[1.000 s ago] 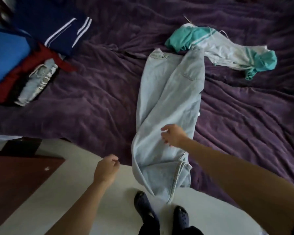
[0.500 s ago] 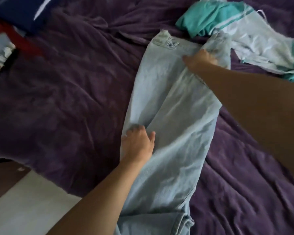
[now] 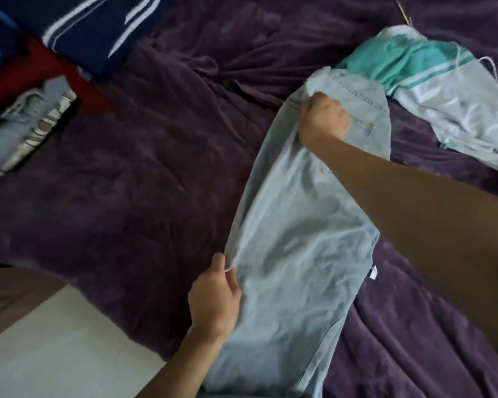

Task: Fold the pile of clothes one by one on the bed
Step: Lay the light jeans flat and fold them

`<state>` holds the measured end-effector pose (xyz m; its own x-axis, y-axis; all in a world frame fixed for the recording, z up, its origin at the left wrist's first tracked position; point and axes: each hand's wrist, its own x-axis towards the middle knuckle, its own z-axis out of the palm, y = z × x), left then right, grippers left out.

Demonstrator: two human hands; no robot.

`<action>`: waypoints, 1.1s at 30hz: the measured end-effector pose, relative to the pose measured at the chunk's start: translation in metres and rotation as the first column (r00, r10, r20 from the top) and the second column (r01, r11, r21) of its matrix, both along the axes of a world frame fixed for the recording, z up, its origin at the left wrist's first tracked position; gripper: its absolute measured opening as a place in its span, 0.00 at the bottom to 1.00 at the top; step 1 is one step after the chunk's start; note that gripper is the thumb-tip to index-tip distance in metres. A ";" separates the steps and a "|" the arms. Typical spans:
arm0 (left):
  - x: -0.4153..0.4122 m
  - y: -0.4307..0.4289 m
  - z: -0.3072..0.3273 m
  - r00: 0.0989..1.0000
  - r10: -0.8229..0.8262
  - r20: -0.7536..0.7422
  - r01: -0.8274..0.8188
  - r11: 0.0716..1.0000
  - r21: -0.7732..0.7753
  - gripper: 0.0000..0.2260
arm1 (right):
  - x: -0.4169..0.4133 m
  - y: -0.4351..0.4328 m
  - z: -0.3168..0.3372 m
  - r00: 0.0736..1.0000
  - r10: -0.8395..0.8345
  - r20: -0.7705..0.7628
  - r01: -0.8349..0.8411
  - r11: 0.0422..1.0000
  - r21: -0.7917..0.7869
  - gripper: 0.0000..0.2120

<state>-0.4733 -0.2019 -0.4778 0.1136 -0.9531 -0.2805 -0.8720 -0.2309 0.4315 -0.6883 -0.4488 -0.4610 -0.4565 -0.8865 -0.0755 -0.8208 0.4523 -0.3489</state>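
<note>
A pair of light blue jeans (image 3: 299, 254) lies lengthwise on the purple blanket (image 3: 141, 196) of the bed, running from the waistband in the upper right of the frame down to the bottom edge, where the legs pass out of view. The right hand (image 3: 322, 122) is closed in a fist round a bunch of denim just below the waistband, beside the back pocket, and its forearm crosses the right side of the frame. The left hand (image 3: 213, 300), lower centre, pinches the left edge of the jeans about halfway down, thumb on top and fingers curled round the fabric; the edge between the two hands looks raised off the blanket. A small white tag (image 3: 373, 273) sticks out at the jeans' right edge.

Touching the waistband in the upper right lies a crumpled teal and white garment (image 3: 443, 90). In the upper left sits a stack of clothes: a navy piece with white stripes (image 3: 92, 33), a red piece (image 3: 26, 73), and ripped pale jeans (image 3: 26, 124) (blurred, so details are hard to make out). A pale floor (image 3: 55, 354) shows at the lower left.
</note>
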 end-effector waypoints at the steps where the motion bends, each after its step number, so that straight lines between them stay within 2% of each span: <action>1: 0.009 0.002 -0.002 0.999 0.037 0.009 -0.037 0.999 0.017 0.06 | 0.014 -0.005 -0.007 0.994 0.066 0.083 -0.070 0.997 0.036 0.17; 3: 0.024 0.007 -0.007 0.995 0.085 0.055 -0.088 0.994 0.068 0.09 | 0.032 -0.004 -0.025 0.939 0.190 0.288 -0.234 0.964 0.129 0.18; 5: 0.034 0.011 -0.016 0.989 0.096 0.109 -0.112 0.982 0.150 0.13 | 0.037 0.011 -0.038 0.886 0.288 0.363 -0.368 0.914 0.172 0.20; 8: 0.038 0.021 -0.020 0.990 0.112 0.079 -0.129 0.957 0.260 0.17 | 0.025 0.058 -0.041 0.891 0.372 0.261 -0.396 0.917 0.043 0.20; 12: 0.041 0.044 -0.007 0.988 0.155 0.005 -0.151 0.958 0.245 0.20 | 0.015 0.162 -0.041 0.904 0.406 0.134 -0.405 0.913 -0.037 0.18; 15: 0.051 0.066 0.008 0.931 0.266 -0.249 -0.189 0.937 0.295 0.16 | 0.029 0.269 -0.043 0.885 0.445 0.134 -0.451 0.892 0.018 0.19; 18: 0.069 0.094 0.017 0.812 0.350 -0.467 -0.137 0.892 0.430 0.19 | 0.045 0.368 -0.046 0.938 0.286 0.195 -0.319 0.933 0.165 0.24; 20: 0.083 0.115 0.014 0.840 0.293 -0.456 -0.083 0.901 0.426 0.18 | 0.060 0.416 -0.042 0.968 0.130 0.212 -0.177 0.959 0.221 0.25; 22: 0.096 0.135 0.007 0.891 0.280 -0.357 -0.124 0.907 0.402 0.12 | 0.079 0.454 -0.036 0.971 0.024 0.238 -0.080 0.970 0.229 0.24; 26: 0.113 0.168 0.006 0.818 0.424 -0.390 -0.189 0.837 0.514 0.04 | 0.118 0.523 -0.031 0.957 -0.058 0.284 0.010 0.986 0.167 0.16; 29: 0.124 0.181 0.015 0.727 0.496 -0.475 -0.167 0.799 0.578 0.12 | 0.145 0.575 -0.032 0.920 -0.100 0.379 0.068 0.993 0.097 0.11; 31: 0.132 0.190 0.020 0.629 0.559 -0.540 -0.112 0.753 0.648 0.14 | 0.165 0.610 -0.030 0.919 -0.115 0.378 0.057 0.985 0.162 0.11; 32: 0.136 0.194 0.019 0.604 0.578 -0.550 -0.074 0.727 0.683 0.15 | 0.176 0.625 -0.028 0.913 -0.133 0.386 0.040 0.970 0.240 0.11; 33: 0.140 0.199 0.016 0.615 0.575 -0.539 -0.041 0.706 0.707 0.14 | 0.186 0.639 -0.028 0.903 -0.146 0.403 -0.003 0.938 0.346 0.11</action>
